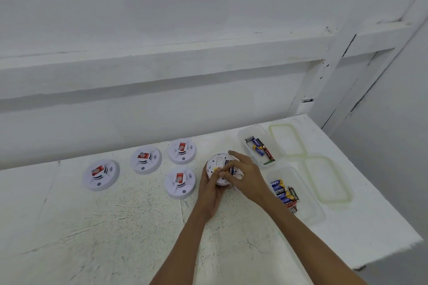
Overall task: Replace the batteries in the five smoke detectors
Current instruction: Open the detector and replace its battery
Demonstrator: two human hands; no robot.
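Note:
A white smoke detector (217, 161) lies back side up on the table, its battery bay exposed. My left hand (209, 188) grips its near rim, thumb on top. My right hand (243, 174) reaches over it and pinches a blue battery (231, 169) in the bay, with the index finger stretched out. Several more detectors lie face up with red stickers: one at far left (100, 174), one behind it (146, 159), one at the back (182, 151) and one nearer (180, 182).
Two clear plastic tubs stand to the right, the far tub (259, 148) and the near tub (291, 194), each holding several batteries. Their lids (287, 139) (326, 179) lie beside them. The table edge (370, 259) runs diagonally at right; a white wall stands behind.

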